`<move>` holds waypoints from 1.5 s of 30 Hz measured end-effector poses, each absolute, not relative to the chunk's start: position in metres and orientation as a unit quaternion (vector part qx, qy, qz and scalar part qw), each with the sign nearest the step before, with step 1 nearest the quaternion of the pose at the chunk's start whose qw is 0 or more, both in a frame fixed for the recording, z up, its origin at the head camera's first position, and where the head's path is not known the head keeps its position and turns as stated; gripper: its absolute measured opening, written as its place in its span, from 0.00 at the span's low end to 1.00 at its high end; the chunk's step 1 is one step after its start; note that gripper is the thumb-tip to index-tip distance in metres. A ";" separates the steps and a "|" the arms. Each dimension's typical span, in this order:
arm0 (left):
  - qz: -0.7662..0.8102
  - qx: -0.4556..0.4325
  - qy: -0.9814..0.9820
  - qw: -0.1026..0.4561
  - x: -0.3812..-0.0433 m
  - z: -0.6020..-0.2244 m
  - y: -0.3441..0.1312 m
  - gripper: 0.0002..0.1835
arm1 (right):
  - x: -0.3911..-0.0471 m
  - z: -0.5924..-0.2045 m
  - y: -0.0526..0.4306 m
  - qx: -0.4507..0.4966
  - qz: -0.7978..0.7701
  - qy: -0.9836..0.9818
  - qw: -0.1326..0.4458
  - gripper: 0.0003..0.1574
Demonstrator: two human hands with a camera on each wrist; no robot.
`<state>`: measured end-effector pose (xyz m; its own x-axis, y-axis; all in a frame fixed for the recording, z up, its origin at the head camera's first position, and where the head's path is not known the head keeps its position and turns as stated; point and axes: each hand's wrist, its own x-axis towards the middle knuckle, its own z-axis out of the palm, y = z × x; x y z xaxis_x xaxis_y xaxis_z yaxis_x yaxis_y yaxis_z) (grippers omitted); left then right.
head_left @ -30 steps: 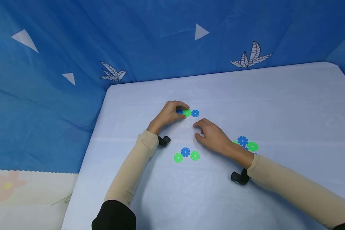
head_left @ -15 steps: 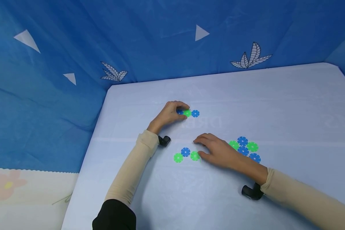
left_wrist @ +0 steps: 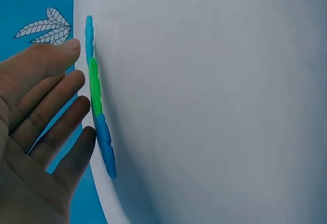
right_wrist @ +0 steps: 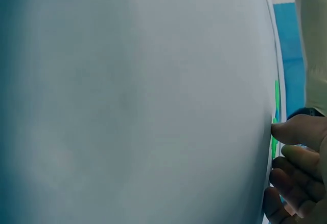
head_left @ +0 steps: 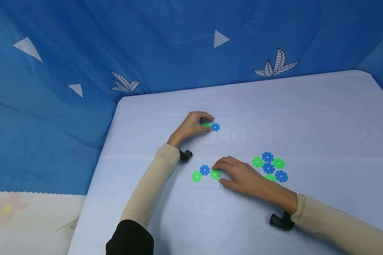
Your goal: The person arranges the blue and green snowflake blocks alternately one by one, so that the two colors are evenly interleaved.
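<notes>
My left hand (head_left: 193,124) hovers over a row of three joined, notched interlocking discs near the table's far side. Its thumb and fingers lie beside the row without gripping it. In the left wrist view, the row is seen edge-on: a blue disc (left_wrist: 89,37), a green disc (left_wrist: 95,86) and another blue disc (left_wrist: 106,144). Closer to me, the right hand (head_left: 242,177) has its thumb and forefinger spread about a green disc (head_left: 215,174), forefinger at its upper edge. That disc sits beside a blue disc (head_left: 205,170) and another green disc (head_left: 196,176).
A cluster of several blue and green discs (head_left: 268,168) lies right of the right hand, partly behind its wrist. The white table (head_left: 306,117) meets a blue patterned cloth (head_left: 178,42) at the back. Black wrist-worn parts (head_left: 281,221) hang by the cuffs.
My right hand has come down from near the far row toward me, to the near green disc. The left hand has shifted slightly right over its row. More of the right cluster shows.
</notes>
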<state>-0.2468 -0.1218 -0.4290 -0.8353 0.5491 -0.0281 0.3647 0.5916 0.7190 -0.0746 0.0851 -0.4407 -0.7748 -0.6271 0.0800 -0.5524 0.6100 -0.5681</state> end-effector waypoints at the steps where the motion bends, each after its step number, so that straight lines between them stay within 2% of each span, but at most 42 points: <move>1: 0.370 0.260 0.883 0.125 -0.247 -0.429 -0.120 0.20 | -0.075 -0.440 0.084 -0.329 -0.298 0.894 0.063 0.23; 6: 0.373 0.259 0.882 0.129 -0.247 -0.429 -0.115 0.20 | -0.074 -0.443 0.082 -0.333 -0.306 0.890 0.059 0.19; 14: 0.368 0.263 0.882 0.131 -0.248 -0.430 -0.114 0.21 | -0.073 -0.443 0.079 -0.348 -0.302 0.887 0.047 0.25; 19: 0.358 0.265 0.886 0.129 -0.248 -0.430 -0.113 0.21 | -0.073 -0.444 0.077 -0.355 -0.292 0.888 0.032 0.21; 31: 0.357 0.267 0.886 0.127 -0.250 -0.430 -0.110 0.20 | -0.073 -0.446 0.076 -0.353 -0.307 0.883 0.031 0.23; 37: 0.358 0.270 0.885 0.124 -0.250 -0.430 -0.110 0.19 | -0.073 -0.445 0.076 -0.357 -0.302 0.883 0.041 0.20; 45: 0.352 0.263 0.888 0.134 -0.250 -0.431 -0.109 0.19 | -0.072 -0.444 0.077 -0.388 -0.292 0.874 0.005 0.19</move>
